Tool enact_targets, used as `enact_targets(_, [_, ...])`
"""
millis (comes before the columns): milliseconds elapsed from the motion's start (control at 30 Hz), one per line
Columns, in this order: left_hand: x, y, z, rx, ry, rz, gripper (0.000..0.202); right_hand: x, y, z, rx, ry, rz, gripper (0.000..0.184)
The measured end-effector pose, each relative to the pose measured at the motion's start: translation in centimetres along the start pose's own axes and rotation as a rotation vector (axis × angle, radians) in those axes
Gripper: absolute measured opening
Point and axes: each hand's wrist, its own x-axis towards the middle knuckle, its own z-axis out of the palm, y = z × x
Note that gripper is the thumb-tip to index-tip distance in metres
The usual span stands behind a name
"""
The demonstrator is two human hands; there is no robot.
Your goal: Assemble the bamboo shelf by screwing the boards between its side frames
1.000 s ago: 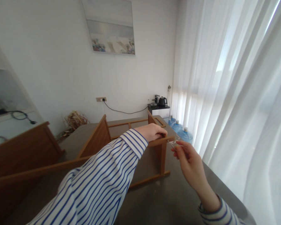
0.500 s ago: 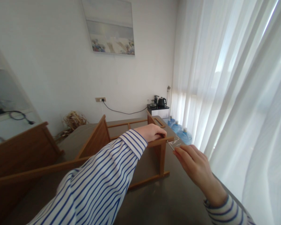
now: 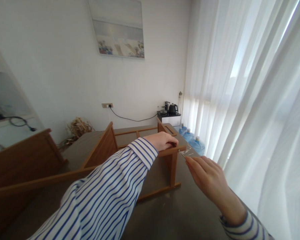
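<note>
A brown wooden shelf unit (image 3: 173,166) lies on its side on a dark table, with several shelf boards standing up from its rails. My left hand (image 3: 162,140) is closed over the upper rail near its right end, fingers curled round the wood. Just right of it, my right hand (image 3: 207,175) pinches a thin metal hex key (image 3: 182,154) between thumb and fingers. The key's far tip meets the rail's end by the corner joint; the exact contact is too small to make out. My striped left sleeve hides part of the near rail.
Small light-coloured hardware pieces (image 3: 186,150) lie on the table (image 3: 187,206) behind my right hand. Large blue water bottles (image 3: 197,145) stand beyond the right edge, near the white curtain (image 3: 240,100). A low cabinet (image 3: 171,120) at the back holds a black kettle (image 3: 173,108).
My right hand has turned slightly and shifted a little with the hex key, whose tip stays at the rail's end. My left hand keeps its hold in the same place.
</note>
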Motion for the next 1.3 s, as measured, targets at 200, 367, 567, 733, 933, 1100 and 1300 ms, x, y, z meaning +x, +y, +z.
enact_targets(200, [0.0, -0.1, 0.0, -0.009, -0.004, 0.0, 0.019, 0.6, -2.5, 1.4, 0.604, 0.061, 0.576, 0.02])
enact_targets(367, [0.0, -0.1, 0.0, 0.006, -0.002, 0.007, 0.02, 1.3, -3.7, 2.2, 1.2, 0.108, 0.954, 0.033])
enact_targets(567, [0.0, -0.1, 0.0, 0.011, -0.003, 0.012, 0.02, 0.6, -3.2, 2.0, 1.045, 0.02, 0.816, 0.037])
enact_targets(733, [0.0, 0.0, 0.0, -0.012, -0.007, 0.012, 0.02, 0.5, -1.9, 1.1, 0.488, 0.005, 0.379, 0.024])
enact_targets(933, [-0.1, 0.1, -0.1, -0.008, -0.007, 0.002, 0.02, 1.0, -1.4, 0.6, 0.25, 0.076, 0.102, 0.023])
enact_targets(1100, [0.0, -0.1, 0.0, 0.0, -0.014, 0.014, 0.02, 0.7, -1.7, 1.6, 0.248, 0.143, 0.135, 0.019])
enact_targets(1300, [0.0, -0.1, 0.1, -0.006, -0.019, -0.007, 0.021, 0.5, -2.3, 2.4, 0.383, 0.191, 0.399, 0.019])
